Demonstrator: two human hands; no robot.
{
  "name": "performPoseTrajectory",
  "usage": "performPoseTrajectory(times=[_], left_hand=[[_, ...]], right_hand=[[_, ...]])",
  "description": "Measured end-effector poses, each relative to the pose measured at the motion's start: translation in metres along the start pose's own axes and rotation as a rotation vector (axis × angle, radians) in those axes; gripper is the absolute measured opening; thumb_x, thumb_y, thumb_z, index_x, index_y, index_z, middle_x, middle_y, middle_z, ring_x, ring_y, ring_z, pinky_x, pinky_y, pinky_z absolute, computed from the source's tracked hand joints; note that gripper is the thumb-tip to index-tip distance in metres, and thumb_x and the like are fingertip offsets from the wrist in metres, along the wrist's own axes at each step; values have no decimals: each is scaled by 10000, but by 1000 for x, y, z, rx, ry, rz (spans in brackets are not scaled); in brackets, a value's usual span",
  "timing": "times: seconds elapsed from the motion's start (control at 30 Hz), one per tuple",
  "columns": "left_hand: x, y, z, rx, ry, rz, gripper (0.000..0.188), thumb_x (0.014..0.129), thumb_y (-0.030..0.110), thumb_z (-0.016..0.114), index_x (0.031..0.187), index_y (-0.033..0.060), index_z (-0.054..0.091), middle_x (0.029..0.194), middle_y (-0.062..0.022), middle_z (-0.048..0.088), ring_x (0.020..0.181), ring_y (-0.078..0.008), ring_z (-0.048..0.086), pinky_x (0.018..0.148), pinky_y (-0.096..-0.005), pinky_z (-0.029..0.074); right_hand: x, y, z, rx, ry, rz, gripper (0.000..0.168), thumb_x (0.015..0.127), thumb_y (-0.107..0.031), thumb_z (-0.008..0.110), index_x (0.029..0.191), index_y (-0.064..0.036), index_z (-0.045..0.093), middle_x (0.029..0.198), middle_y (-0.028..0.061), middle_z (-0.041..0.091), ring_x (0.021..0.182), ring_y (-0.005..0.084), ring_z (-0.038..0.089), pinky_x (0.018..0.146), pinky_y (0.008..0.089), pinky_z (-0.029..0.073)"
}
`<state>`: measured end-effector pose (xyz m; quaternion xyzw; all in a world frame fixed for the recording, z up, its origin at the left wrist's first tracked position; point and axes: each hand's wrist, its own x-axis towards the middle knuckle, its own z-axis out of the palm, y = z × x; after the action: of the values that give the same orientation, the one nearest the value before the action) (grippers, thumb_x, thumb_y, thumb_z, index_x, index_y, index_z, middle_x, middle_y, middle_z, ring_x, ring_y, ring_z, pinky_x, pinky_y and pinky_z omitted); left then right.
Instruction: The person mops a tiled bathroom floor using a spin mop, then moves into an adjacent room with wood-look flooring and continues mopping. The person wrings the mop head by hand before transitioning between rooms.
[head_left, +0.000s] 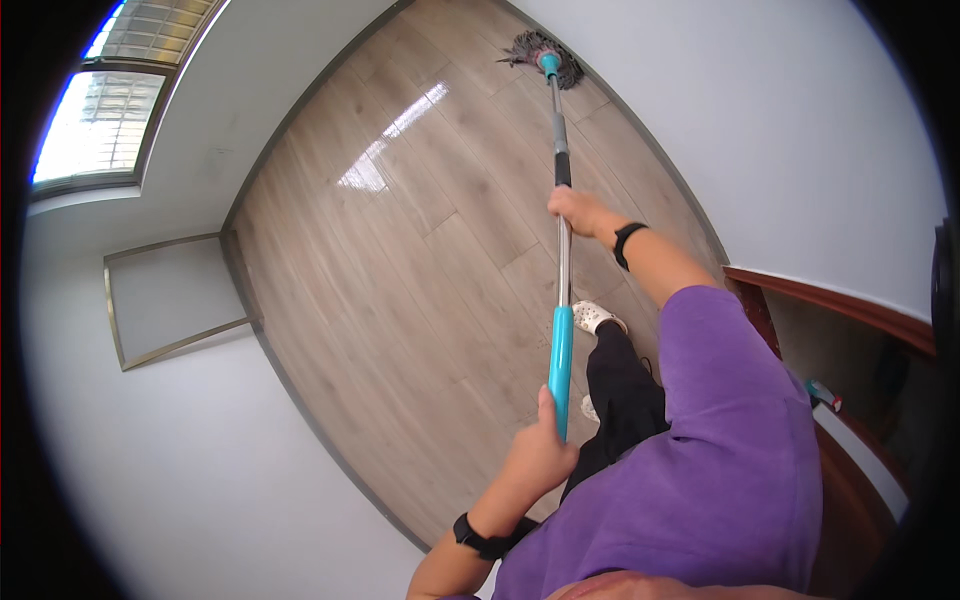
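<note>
A floor mop with a metal pole (565, 262) runs from the lower middle to the top of the picture. My left hand (546, 454) is closed around the lower end of its turquoise grip, with the thumb lying along it. Farther up, my right hand (574, 208) holds the metal pole just below a black sleeve. The mop head (538, 56), with dark grey strands and a turquoise collar, rests on the floor near the right wall's skirting. Beneath my hands is a wood-look plank floor (420, 262).
White clogs (598, 316) are on my feet, right of the pole. Dark skirting (322, 435) borders the walls. A metal-framed panel (176, 300) is on the left wall, below a window (112, 120). A reddish-brown wooden edge (840, 304) and an opening lie at right.
</note>
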<state>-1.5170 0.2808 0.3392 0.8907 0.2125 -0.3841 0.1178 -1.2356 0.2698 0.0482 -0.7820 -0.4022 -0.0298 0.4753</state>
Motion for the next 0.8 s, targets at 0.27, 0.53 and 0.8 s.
performPoseTrajectory(times=[0.27,0.53,0.8], left_hand=[[-118,-76,-17,-9,-234,-68,760,670,142,613,1321,72,226,788,-236,582,722,-399,566,638,-412,449],[-179,-73,-55,-18,43,-236,553,602,18,587,1139,141,541,763,-224,587,712,-362,583,620,-414,457],[-196,-43,-12,125,338,-284,467,613,-1,565,1048,159,618,722,-183,588,659,-347,570,595,-399,451]], right_hand=[[-136,-123,38,238,18,91,137,574,-63,570,672,-94,478,721,102,481,763,313,487,649,392,424],[-160,-180,12,208,-805,159,101,643,-174,608,705,-95,615,704,126,595,747,318,581,605,427,467],[-177,-169,23,301,-586,77,91,646,-166,619,688,-98,575,752,97,574,779,316,533,619,423,456]])
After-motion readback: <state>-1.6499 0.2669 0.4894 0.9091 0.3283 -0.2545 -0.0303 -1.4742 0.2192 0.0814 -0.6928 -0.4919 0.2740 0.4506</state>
